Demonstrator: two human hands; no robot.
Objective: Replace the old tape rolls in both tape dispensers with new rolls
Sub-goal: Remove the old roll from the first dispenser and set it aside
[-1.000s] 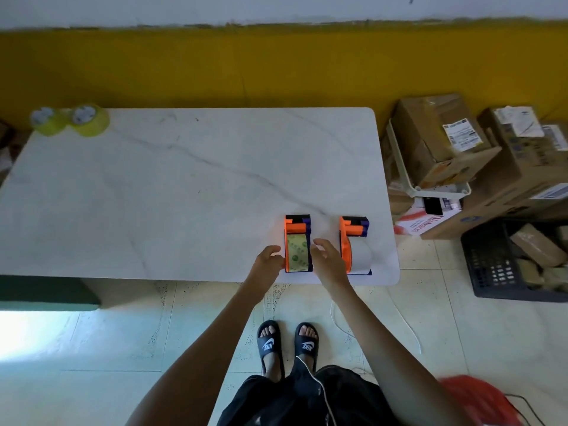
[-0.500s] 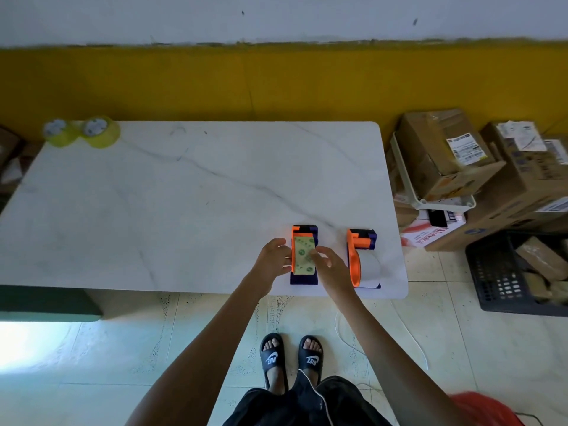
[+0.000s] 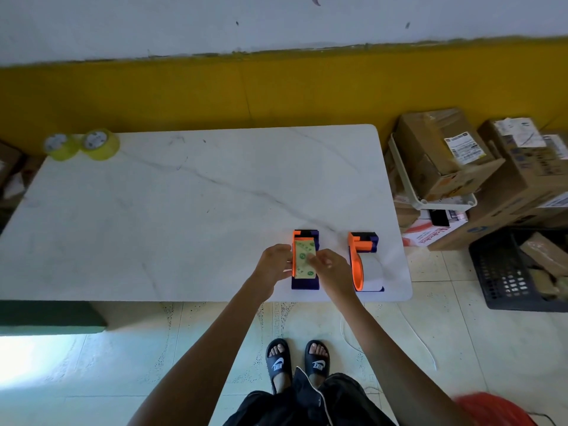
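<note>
Two orange and purple tape dispensers stand near the front right edge of the white marble table point(image 3: 184, 210). The left dispenser point(image 3: 305, 284) carries a tan roll printed with green marks point(image 3: 302, 259). My left hand point(image 3: 273, 265) presses against its left side and my right hand point(image 3: 330, 269) grips its right side, with fingers over the roll. The right dispenser point(image 3: 358, 262) holds a white roll point(image 3: 372, 269) and nobody touches it. Two new yellow tape rolls point(image 3: 81, 144) sit at the far left corner of the table.
Stacked cardboard boxes point(image 3: 445, 155) and a white rack stand on the floor to the right of the table. A black crate point(image 3: 504, 272) with packages sits beside them. A red object point(image 3: 495, 408) lies at the bottom right. My sandalled feet are below the table edge.
Both hands have closed in on the left dispenser, from just touching its near end to gripping its sides, and my right fingers now lie over the roll. The camera has tilted, shifting the scene down.
</note>
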